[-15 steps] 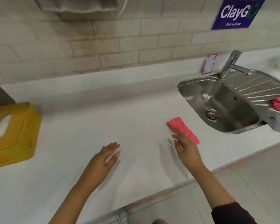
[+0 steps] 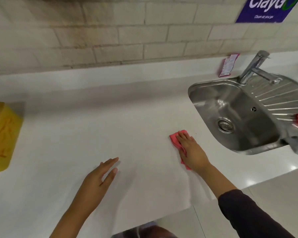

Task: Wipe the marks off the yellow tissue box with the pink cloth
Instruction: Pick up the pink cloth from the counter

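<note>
1. The right hand lay flat on the cloth, fingers straight and together, pressing it to the counter and not gripping it.
2. The left hand was open over the counter and held nothing.
3. The box stood at the far left, well apart from the cloth, with orange marks on it.
4. I think the cloth had to travel left; the left hand was nearer to the box.

1. Right hand flat on the pink cloth, around 4 o'clock.
2. Left hand, fingers straight, down at 7.
3. Yellow tissue box way off at 9, steel sink at 3.
</note>
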Demonstrator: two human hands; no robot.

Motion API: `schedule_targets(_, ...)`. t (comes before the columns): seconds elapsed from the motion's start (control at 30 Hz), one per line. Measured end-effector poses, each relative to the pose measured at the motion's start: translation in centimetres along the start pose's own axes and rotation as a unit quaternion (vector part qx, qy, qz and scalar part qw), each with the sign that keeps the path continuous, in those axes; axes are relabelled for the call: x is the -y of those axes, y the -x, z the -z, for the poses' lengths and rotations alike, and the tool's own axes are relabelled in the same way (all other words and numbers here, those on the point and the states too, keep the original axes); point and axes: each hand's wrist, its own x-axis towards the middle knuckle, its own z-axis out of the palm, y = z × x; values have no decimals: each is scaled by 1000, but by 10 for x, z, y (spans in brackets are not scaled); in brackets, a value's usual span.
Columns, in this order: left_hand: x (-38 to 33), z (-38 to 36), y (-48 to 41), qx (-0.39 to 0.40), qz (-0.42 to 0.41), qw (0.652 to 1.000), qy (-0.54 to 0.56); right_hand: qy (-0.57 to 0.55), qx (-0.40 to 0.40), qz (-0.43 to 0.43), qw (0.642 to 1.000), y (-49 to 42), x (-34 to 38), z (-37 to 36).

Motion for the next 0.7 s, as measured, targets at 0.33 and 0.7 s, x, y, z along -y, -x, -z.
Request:
schedule_targets(0.33,-2,17,28,-162,65,983,49,-462,-20,-96,882,-3,76,27)
schedule_targets(0.7,56,152,59,-355,84,931,-33,-561,136,-86,812,-20,251,-5)
